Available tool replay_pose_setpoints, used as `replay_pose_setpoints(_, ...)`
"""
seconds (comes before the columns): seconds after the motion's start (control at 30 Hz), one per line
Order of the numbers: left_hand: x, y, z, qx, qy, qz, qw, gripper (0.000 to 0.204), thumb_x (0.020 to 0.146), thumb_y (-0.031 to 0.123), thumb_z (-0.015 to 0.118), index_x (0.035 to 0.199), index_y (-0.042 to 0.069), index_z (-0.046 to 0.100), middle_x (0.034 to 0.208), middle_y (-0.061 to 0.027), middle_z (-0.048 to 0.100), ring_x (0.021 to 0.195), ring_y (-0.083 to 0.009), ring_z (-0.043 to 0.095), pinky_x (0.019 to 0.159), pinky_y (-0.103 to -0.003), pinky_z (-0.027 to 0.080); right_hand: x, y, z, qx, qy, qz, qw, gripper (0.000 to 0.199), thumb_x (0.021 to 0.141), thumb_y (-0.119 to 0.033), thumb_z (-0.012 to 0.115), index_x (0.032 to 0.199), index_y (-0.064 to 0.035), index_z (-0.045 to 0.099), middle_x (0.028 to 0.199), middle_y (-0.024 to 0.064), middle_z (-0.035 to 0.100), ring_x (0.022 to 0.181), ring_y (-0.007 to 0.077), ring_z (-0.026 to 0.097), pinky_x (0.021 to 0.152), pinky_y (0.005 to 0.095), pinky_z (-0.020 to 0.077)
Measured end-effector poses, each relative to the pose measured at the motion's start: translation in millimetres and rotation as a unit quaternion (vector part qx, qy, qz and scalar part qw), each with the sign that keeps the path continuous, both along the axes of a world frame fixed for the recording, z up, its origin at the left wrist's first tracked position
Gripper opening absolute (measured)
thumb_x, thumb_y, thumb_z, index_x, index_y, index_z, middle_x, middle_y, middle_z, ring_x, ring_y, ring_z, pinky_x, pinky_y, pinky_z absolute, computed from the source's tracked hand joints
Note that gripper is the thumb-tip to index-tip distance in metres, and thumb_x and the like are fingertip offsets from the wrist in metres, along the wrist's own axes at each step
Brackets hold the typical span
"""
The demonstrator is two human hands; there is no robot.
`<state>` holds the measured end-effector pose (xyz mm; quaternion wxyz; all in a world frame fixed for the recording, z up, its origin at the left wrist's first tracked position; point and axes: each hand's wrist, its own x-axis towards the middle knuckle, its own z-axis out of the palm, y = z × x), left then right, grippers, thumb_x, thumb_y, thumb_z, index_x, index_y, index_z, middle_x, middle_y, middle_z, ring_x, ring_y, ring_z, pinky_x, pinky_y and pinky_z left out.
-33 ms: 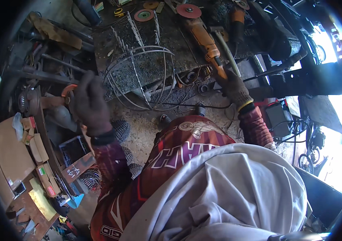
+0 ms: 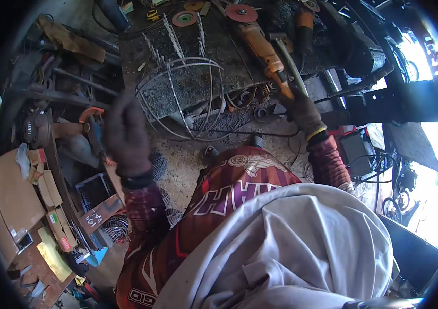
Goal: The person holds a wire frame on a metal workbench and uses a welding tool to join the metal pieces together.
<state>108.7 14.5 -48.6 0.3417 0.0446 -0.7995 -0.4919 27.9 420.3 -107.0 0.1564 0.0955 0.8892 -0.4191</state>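
My right hand [image 2: 304, 114], in a dark glove, is closed round the rear end of an orange angle grinder [image 2: 266, 55]. The grinder lies slanting over the workbench [image 2: 239, 56], a reddish disc [image 2: 241, 13] at its far end. To the left, my gloved left hand [image 2: 126, 136] is raised, its fingers stretched but blurred, with nothing visible in them. It is beside a round wire frame [image 2: 180, 64] of bent metal rods, apart from it. The frame leans at the bench's near edge, several twisted rods [image 2: 173, 38] rising behind it.
A second orange power tool [image 2: 304, 23] lies at the back right, near a loose grinding disc [image 2: 184, 19]. Cardboard boxes [image 2: 15, 185] and a metal rack stand to my left. A black cable [image 2: 260, 135] runs across the floor, and coiled wire pieces [image 2: 157, 167] lie near my left arm.
My left hand has moved slightly right and nearer to me, uncovering an orange-handled tool behind it. My right hand and the grinder's rear end have shifted slightly to the right.
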Motion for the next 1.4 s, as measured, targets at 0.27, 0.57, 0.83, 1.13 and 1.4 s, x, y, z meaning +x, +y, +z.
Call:
replay_pose_setpoints(0.27,-44.4,160.9,-8.6,-0.207,-0.221,-0.242,0.922,0.021,0.095,0.022,0.064,0.108,0.006,0.069,0.094,-0.0191,0.070,0.084,-0.0371,0.070,0.077,-0.043,0.055,-25.1,33.1,-25.7,0.045,0.109,0.026,0.993,0.060,0.093,-0.041,0.067,0.147,-0.0188,0.052,0.107,0.0210,0.072,0.100,0.0340,0.070,0.080,0.0419,0.0541)
replay_pose_setpoints(0.57,-180.2,227.8,-91.8,-0.289,-0.407,-0.014,0.867,0.033,0.092,0.026,0.064,0.120,0.008,0.065,0.120,-0.0217,0.068,0.111,-0.0394,0.067,0.094,-0.050,0.054,-40.5,24.0,11.2,0.146,0.043,0.122,0.981,0.066,0.094,-0.049,0.060,0.148,-0.0145,0.046,0.103,0.0286,0.070,0.101,0.0488,0.066,0.084,0.0544,0.0519)
replay_pose_setpoints(0.83,-156.9,243.8,-34.9,-0.213,-0.483,-0.020,0.849,0.044,0.091,0.028,0.069,0.125,0.002,0.063,0.128,-0.0273,0.063,0.115,-0.0392,0.065,0.095,-0.045,0.053,-22.3,59.9,43.6,0.116,0.185,0.136,0.966,0.060,0.089,-0.044,0.070,0.137,-0.0107,0.055,0.106,0.0219,0.071,0.098,0.0412,0.070,0.081,0.0510,0.0548)
replay_pose_setpoints(1.13,9.6,189.4,-15.6,0.344,-0.376,-0.145,0.848,0.033,0.093,0.008,0.056,0.123,-0.004,0.061,0.084,-0.0018,0.057,0.068,-0.0115,0.056,0.057,-0.033,0.050,-18.8,44.8,2.5,-0.316,0.162,0.224,0.907,0.048,0.092,-0.012,0.076,0.134,0.0017,0.056,0.112,0.0127,0.070,0.101,0.0167,0.068,0.089,0.0287,0.0539)
replay_pose_setpoints(1.4,50.4,150.4,47.6,0.365,-0.382,0.013,0.849,0.026,0.093,0.016,0.055,0.109,-0.004,0.063,0.064,0.0003,0.051,0.048,-0.0073,0.042,0.045,-0.024,0.034,-66.4,-43.6,-4.4,-0.183,0.185,0.379,0.888,0.057,0.091,-0.024,0.075,0.139,-0.0017,0.054,0.097,0.0144,0.065,0.086,0.0239,0.066,0.077,0.0361,0.0534)
